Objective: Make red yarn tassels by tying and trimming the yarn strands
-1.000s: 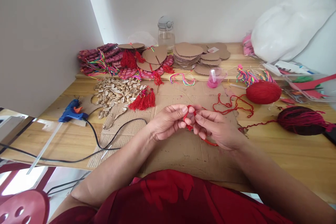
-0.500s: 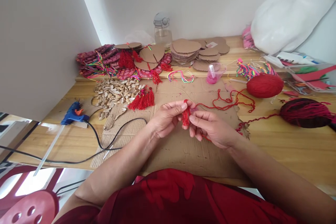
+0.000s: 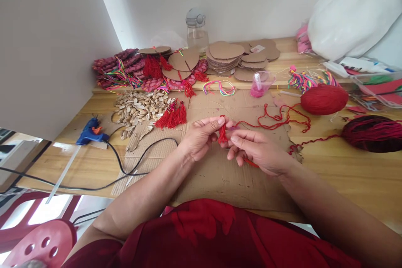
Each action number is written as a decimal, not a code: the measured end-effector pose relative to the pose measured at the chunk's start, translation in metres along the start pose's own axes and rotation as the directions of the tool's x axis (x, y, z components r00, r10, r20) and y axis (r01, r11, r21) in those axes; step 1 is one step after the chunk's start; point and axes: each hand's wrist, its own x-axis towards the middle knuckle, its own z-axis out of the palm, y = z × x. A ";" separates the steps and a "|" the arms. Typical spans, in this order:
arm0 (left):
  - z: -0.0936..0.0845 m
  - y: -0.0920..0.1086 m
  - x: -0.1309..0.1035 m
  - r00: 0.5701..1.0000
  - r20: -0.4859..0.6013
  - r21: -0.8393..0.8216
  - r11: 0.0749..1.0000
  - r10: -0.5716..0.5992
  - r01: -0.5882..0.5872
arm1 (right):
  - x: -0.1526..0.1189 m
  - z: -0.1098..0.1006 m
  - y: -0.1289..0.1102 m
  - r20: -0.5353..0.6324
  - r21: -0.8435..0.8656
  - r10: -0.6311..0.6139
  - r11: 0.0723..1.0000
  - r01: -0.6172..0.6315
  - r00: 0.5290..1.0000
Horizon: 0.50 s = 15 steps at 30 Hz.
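Note:
My left hand (image 3: 201,138) is closed, with thumb and fingers pinching the top of a small red yarn tassel (image 3: 222,134) above the cardboard sheet. The tassel's loose strands hang down between my two hands. Just to its right, my right hand (image 3: 259,150) has thumb and forefinger pressed together on a red yarn strand (image 3: 251,163), whose length shows below the palm. More red yarn (image 3: 266,124) runs loosely across the cardboard to a red yarn ball (image 3: 324,99). Finished red tassels (image 3: 172,116) lie in a bunch left of my hands.
Peanut shells (image 3: 141,106) are heaped at left near a blue glue gun (image 3: 91,132) with its black cord. Cardboard discs (image 3: 224,56), a water bottle (image 3: 197,33) and a pink-filled cup (image 3: 260,86) stand behind. A dark magenta yarn ball (image 3: 370,134) sits at right.
The tassel's strands hang narrower and looser below my left fingers. My right hand has drawn slightly away to the right of it. The view has shifted a little.

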 end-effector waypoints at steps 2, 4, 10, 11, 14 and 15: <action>-0.001 -0.001 0.001 1.000 -0.027 -0.001 1.000 0.000 0.000 | 0.000 -0.002 0.000 -0.032 -0.017 -0.019 1.000 0.019 0.999; -0.002 -0.002 0.001 0.999 -0.042 -0.005 1.000 -0.007 0.007 | 0.000 -0.003 0.001 -0.042 -0.026 -0.032 0.999 0.031 0.999; 0.002 -0.004 0.000 1.000 -0.017 0.001 1.000 -0.001 0.001 | 0.002 0.004 -0.001 -0.021 -0.049 -0.043 0.998 0.042 0.999; 0.003 -0.004 -0.001 1.000 -0.007 0.003 1.000 0.002 -0.002 | 0.002 0.006 -0.001 -0.017 -0.073 -0.048 0.996 0.046 0.999; 0.005 -0.005 -0.002 1.000 -0.013 -0.009 1.000 -0.001 0.001 | 0.003 0.011 0.000 -0.020 -0.112 -0.050 0.993 0.047 0.999; 0.005 -0.005 -0.003 1.000 -0.025 -0.018 1.000 -0.007 0.007 | 0.003 0.012 0.001 -0.020 -0.117 -0.045 0.992 0.042 0.999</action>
